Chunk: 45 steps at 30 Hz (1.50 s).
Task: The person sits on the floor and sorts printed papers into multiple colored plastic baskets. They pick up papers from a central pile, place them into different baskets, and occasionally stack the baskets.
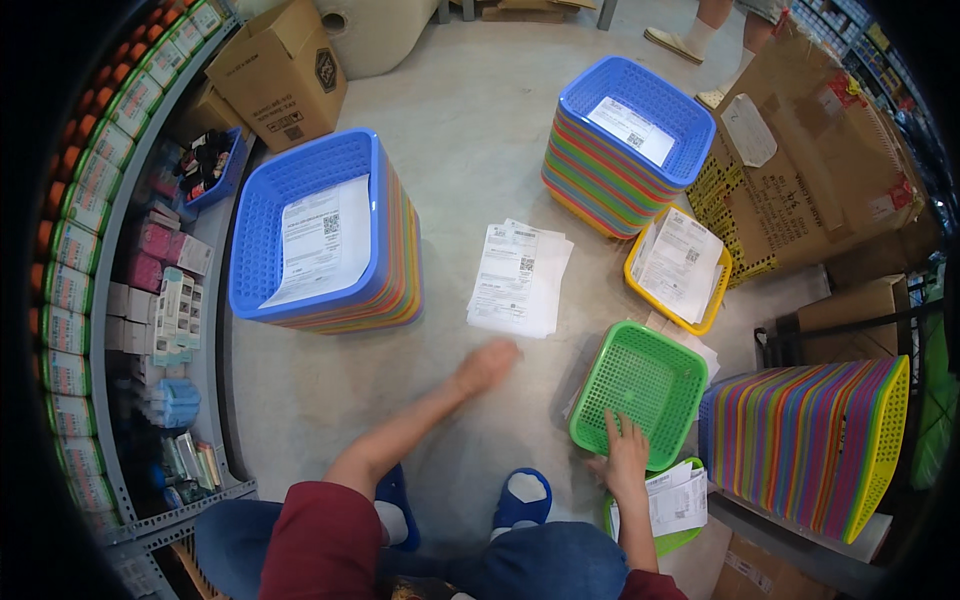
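Note:
My right hand [626,455] grips the near rim of a green plastic basket [640,385], fingers over its inner wall and thumb outside. No papers show inside that basket. My left hand [488,367] is smeared by motion above the floor, so its fingers cannot be made out. Just beyond it lies a loose pile of printed paper sheets [515,280]. Under and beside my right wrist, a lower green basket [680,540] holds more printed papers [678,502]. A yellow basket [716,312] with papers stands beyond the gripped one.
Tall stacks of nested baskets, each topped by a blue basket with papers, stand at the left [378,250] and far right [610,170]. Another nested stack [800,440] lies sideways at the right. Cardboard boxes [790,150] and a loaded shelf [215,330] flank the floor. Another person's legs [700,35] show far off.

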{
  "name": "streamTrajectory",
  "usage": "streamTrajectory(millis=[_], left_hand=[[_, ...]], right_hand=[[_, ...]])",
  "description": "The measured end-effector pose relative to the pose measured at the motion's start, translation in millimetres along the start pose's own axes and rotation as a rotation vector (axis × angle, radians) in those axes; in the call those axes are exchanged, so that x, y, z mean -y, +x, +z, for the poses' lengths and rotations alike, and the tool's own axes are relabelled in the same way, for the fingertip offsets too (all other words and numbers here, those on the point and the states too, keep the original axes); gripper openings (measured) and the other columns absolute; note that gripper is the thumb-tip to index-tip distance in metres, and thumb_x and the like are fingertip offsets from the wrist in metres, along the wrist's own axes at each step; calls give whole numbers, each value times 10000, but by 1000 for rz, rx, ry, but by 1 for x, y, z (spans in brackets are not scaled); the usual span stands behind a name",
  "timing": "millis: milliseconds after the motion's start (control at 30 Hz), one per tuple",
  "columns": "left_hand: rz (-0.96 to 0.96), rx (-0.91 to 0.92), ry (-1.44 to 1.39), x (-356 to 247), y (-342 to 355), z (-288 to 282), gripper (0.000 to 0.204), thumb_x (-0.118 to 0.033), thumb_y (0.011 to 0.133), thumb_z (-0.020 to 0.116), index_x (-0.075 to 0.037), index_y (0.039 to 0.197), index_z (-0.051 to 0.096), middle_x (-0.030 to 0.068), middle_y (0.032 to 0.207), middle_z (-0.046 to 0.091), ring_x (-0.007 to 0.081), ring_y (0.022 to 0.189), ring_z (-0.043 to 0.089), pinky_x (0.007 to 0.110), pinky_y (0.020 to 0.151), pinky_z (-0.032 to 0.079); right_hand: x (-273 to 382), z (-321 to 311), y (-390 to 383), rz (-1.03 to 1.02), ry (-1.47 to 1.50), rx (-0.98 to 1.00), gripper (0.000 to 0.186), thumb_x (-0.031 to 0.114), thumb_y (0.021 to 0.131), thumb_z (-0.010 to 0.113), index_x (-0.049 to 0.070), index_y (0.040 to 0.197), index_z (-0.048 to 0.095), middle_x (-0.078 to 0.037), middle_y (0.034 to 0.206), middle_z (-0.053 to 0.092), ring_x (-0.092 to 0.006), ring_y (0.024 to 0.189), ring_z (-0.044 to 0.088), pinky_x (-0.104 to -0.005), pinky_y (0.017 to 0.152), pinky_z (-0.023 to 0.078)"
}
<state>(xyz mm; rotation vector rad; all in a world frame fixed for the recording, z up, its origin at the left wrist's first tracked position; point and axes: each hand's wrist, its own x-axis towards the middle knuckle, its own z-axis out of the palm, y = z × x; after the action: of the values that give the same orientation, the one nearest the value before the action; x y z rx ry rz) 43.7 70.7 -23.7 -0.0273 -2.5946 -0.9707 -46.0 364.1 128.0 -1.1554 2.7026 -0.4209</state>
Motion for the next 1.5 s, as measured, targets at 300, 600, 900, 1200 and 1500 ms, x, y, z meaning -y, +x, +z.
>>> streamTrajectory(millis=[300,600,900,1200,1500], left_hand=[[-270,149,71,40,52,-50,529,-90,681,706,-21,1188,572,189,1216,582,353,1138,552,397,984,449],[-298,153,60,40,63,-53,583,-169,589,824,-36,1117,614,157,1096,620,337,1006,605,398,890,496],[-296,223,116,46,68,-48,486,-198,578,823,-59,1014,661,139,1034,642,328,942,628,404,838,514],[-127,280,9,69,70,-55,302,-172,615,812,-47,868,705,137,962,681,323,939,632,388,853,505],[-382,-14,42,16,95,-50,72,-89,854,611,-61,905,655,164,836,664,341,762,655,413,661,509]], right_hand=[[54,193,159,367,655,-98,614,11,736,617,-74,1311,419,-218,1264,372,-305,1046,520,-350,914,449],[71,195,179,724,826,-171,681,125,689,714,-119,1261,435,-218,1310,323,-353,1176,407,-367,1028,356],[76,173,178,732,1000,-243,617,121,701,720,-85,1245,513,-204,1277,487,-318,1189,473,-373,1021,366],[54,160,173,811,1424,-111,534,98,775,653,-43,1275,529,-145,1219,569,-208,1065,549,-307,926,417],[20,-7,21,-27,604,-7,455,66,837,633,51,1281,536,-159,1189,562,-267,1076,574,-361,926,458]])
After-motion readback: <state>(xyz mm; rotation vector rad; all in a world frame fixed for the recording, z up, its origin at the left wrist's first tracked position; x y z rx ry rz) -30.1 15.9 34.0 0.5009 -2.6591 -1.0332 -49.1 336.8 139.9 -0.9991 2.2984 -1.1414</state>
